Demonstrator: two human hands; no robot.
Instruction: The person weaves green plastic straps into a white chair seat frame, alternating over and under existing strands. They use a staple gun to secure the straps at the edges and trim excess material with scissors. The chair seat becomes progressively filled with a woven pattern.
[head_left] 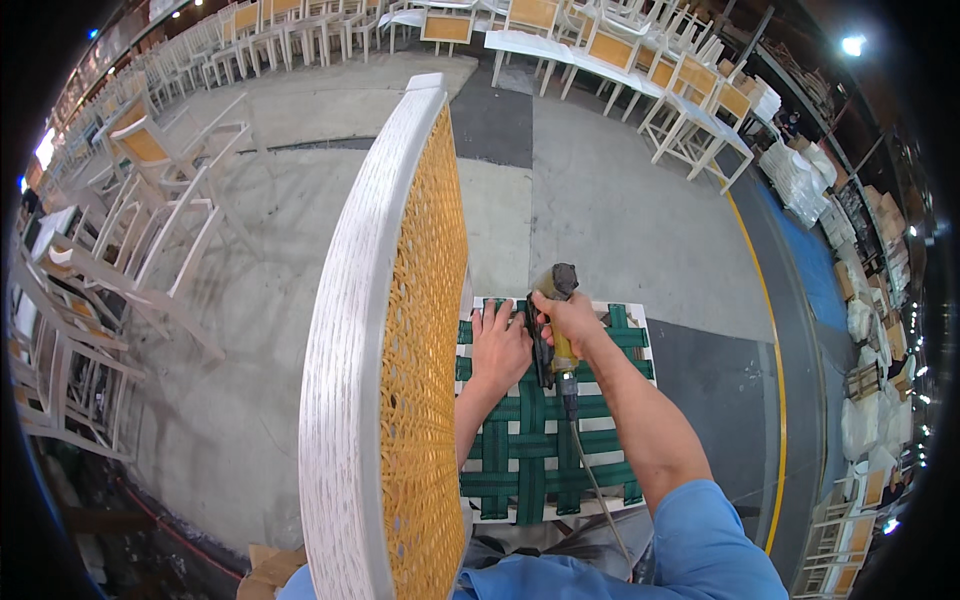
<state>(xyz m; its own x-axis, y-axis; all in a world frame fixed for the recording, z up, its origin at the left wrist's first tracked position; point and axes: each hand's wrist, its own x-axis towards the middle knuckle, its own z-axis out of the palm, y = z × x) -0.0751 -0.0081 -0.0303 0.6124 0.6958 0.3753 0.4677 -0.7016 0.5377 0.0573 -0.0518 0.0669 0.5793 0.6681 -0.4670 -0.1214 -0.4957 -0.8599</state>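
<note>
While the right hand [573, 322] is wrapped around the grip of a power tool [563, 352], the person's left hand [500, 350] lies palm down with its fingers slightly apart, on the far left part of the green webbing [531, 430], just beside the tool. The tool, with a dark rounded head and a yellowish handle, is over the far middle part of the seat, and a thin hose [592, 472] runs from its near end toward the person's lap. The webbing is woven in crossing bands over the white seat frame [648, 352]. Left of the seat rises a tall backrest with a white wooden frame [345, 330] and a tan cane panel [425, 340], which hides part of the left forearm; the right arm comes from a blue sleeve [715, 530]. Farther out, pale chairs [155, 240] crowd the floor [650, 230] on the left, more chairs with tan backs [612, 48] line the far side, and on the right, beyond a yellow line [765, 300], stand wrapped bundles [797, 183]
</note>
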